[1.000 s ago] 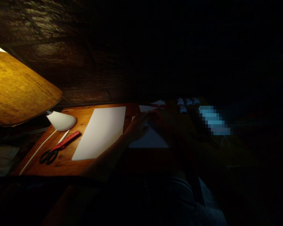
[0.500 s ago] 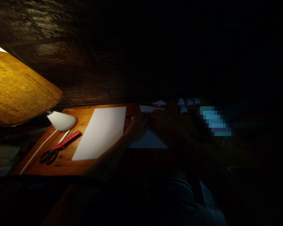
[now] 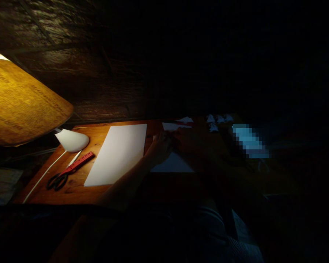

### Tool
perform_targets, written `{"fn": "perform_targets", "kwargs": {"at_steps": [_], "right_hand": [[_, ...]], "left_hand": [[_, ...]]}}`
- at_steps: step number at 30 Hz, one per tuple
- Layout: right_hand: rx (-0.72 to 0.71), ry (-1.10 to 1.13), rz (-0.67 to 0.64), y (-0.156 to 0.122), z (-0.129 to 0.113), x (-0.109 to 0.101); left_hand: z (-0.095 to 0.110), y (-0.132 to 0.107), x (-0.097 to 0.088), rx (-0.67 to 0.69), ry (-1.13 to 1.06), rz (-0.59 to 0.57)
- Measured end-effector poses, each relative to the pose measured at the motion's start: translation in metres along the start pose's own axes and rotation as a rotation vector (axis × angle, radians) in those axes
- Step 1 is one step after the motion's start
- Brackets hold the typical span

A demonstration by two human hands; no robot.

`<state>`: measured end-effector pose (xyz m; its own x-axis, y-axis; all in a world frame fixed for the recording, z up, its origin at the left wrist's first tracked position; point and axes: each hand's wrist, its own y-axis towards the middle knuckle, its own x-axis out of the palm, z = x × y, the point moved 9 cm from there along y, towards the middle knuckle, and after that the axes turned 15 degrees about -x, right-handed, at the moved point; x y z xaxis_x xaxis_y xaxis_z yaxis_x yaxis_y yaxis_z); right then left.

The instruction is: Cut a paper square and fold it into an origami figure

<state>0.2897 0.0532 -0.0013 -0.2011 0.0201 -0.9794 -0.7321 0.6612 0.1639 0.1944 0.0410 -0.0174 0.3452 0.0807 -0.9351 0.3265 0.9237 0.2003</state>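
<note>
Meeting over the white sheet [image 3: 172, 164], the left hand [image 3: 160, 145] and right hand [image 3: 185, 140] sit close together, fingers bent and lost in shadow; cannot tell whether either pinches anything small between them. Sheet lies flat on the wooden table [image 3: 153, 179], near edge showing below the hands, a larger white sheet [image 3: 120, 149] just to its left under the lamp light. Judged by look: paper, light, fairly smooth, apt to slide on bare wood, bending readily and creasing for good if squeezed; tearing likeliest at an edge. Best hold seems a flat fingertip press near the middle, or a thumb-and-finger pinch at the visible near edge. Scissors [image 3: 60, 179] well apart, far left.
</note>
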Motion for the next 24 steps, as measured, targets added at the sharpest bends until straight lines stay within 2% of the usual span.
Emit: {"fn": "perform_targets", "kwargs": {"at_steps": [10, 15, 24], "right_hand": [[0.036, -0.087, -0.028, 0.001, -0.005, -0.004], [0.068, -0.125, -0.038, 0.003, -0.006, -0.009], [0.156, -0.131, 0.022, -0.007, 0.01, -0.024]], "left_hand": [[-0.003, 0.003, 0.002, -0.034, 0.039, -0.026], [-0.004, 0.004, -0.008, -0.052, 0.069, 0.013], [-0.034, 0.007, -0.03, -0.171, 0.074, 0.128]]}}
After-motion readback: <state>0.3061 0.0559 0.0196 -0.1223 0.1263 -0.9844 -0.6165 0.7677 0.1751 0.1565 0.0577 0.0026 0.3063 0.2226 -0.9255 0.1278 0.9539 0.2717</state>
